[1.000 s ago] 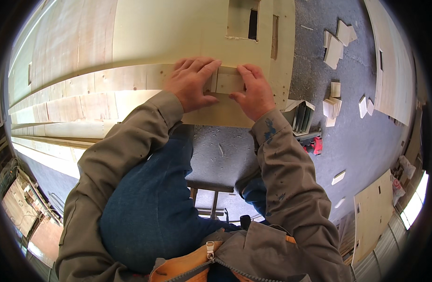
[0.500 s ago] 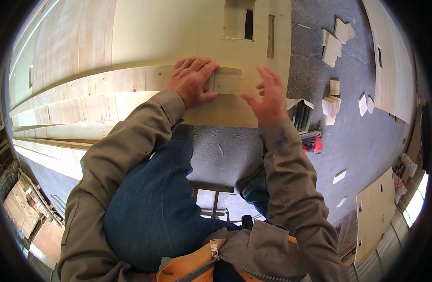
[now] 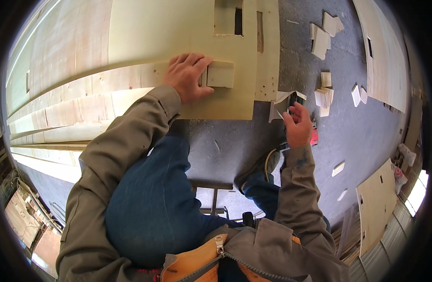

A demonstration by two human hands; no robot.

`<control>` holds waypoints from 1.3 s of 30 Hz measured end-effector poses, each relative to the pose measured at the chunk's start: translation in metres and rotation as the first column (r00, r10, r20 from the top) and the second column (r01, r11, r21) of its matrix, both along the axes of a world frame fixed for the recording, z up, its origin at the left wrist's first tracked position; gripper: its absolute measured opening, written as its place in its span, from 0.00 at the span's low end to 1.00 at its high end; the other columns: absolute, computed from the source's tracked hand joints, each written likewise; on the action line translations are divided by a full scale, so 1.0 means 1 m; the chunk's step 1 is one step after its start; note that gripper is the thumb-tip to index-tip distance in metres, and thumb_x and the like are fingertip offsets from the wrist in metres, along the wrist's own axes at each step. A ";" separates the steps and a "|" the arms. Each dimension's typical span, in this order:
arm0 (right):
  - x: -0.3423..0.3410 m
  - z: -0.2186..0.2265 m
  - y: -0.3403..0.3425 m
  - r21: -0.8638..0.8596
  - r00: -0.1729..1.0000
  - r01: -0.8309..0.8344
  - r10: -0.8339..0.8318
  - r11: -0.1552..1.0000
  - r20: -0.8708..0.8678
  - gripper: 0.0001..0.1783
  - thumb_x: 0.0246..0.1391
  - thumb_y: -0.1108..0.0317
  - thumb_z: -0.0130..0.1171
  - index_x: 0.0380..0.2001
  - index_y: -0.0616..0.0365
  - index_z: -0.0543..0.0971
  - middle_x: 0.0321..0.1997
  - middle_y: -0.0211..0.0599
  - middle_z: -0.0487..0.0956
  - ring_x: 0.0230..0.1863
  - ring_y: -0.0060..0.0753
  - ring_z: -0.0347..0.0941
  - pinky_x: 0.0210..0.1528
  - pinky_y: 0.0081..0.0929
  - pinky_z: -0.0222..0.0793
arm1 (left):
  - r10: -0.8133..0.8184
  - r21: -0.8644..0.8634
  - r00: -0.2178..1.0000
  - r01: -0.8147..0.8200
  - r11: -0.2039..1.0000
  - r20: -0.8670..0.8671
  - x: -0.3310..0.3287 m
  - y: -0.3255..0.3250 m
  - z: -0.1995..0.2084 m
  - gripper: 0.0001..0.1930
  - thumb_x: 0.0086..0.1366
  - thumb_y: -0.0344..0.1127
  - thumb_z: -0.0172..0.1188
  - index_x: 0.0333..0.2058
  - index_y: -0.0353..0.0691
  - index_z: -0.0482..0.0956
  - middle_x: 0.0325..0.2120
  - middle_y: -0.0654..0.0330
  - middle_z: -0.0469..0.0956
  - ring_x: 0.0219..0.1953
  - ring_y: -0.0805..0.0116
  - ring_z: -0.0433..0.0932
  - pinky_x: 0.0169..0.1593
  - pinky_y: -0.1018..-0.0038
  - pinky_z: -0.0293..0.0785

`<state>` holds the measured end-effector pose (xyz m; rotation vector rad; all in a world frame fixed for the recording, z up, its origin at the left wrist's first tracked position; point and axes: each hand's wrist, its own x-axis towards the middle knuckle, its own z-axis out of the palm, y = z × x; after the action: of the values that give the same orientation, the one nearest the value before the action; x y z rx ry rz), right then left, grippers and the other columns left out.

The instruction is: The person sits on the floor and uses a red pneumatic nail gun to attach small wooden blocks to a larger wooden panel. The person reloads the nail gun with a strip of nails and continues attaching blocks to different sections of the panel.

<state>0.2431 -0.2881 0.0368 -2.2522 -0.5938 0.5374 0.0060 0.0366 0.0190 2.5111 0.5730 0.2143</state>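
My left hand (image 3: 188, 77) lies flat with fingers spread on a pale wooden panel (image 3: 225, 105), over the end of a long narrow board (image 3: 136, 75). Its thumb is beside a small rectangular wood block (image 3: 220, 74), set in line with that board. Off the panel's right side, my right hand (image 3: 298, 127) hovers by an open-topped carton (image 3: 280, 104) with dark strips inside. Its fingers are half curled and stand apart from the thumb, and I see nothing in them. Behind this hand a red tool (image 3: 314, 135) is partly hidden.
Several wood offcuts (image 3: 321, 42) lie on the grey floor (image 3: 347, 136) to the right. Large panels lean at the right (image 3: 378, 202). A yellow hose (image 3: 267, 164) curves by my shoe. The panel has a rectangular cutout with a dark slot (image 3: 238, 21) at the top.
My right hand has moved from above the panel to the right and nearer, beside the carton. My left hand stays on the boards. The whole view has shifted slightly.
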 end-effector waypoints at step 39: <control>-0.039 -0.039 -0.004 0.057 0.980 0.062 -0.050 0.996 -0.195 0.26 0.60 0.72 0.68 0.60 0.65 0.76 0.48 0.43 0.84 0.41 0.26 0.80 0.44 0.27 0.79 | -0.018 0.001 0.995 0.018 1.000 0.100 0.005 0.000 -0.007 0.38 0.46 0.42 0.78 0.57 0.43 0.76 0.57 0.56 0.75 0.62 0.50 0.72 0.69 0.54 0.63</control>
<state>0.2037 -0.2924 -0.0020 -2.1202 -0.4412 0.6904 0.0113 0.0367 0.0118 2.4886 0.5095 0.3305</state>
